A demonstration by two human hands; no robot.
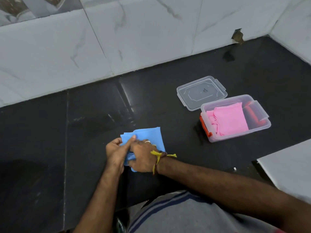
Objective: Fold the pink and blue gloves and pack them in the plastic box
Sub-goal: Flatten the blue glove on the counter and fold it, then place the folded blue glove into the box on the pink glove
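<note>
Now, low in the centre of the frame, my left hand (116, 153) and right hand (143, 157) both pinch the blue gloves (148, 134) flat on the dark desk (84, 115). I should press each crease square. Further right, the pink gloves (228, 121) already lie inside the plastic box (262, 126), its lid (200, 91) off behind.

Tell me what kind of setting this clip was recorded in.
Probably a home kitchen or utility counter: a dark polished stone countertop meets white marble-look wall tiles in a corner. Both hands, left hand and right hand, fold a blue glove beside a clear plastic box.
</note>
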